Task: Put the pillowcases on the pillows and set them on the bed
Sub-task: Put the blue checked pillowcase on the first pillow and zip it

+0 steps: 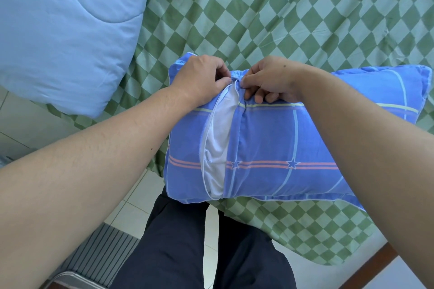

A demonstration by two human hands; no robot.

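**Zip end pinched, opening still gaping**

Green checked bedsheet (270, 7) lies beyond both hands. Left hand (199, 77) and right hand (270, 80) pinch the blue pillowcase (293, 143) at its opening's far end; white pillow (219, 138) shows nearer. Judged risk: fabric bunching could snag the closure

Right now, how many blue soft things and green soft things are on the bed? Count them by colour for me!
Blue: 2, the pillowcase both hands are pinching and the light blue quilt
Green: 1, the checked sheet
White: 1, the pillow peeking through the opening
Total: 4
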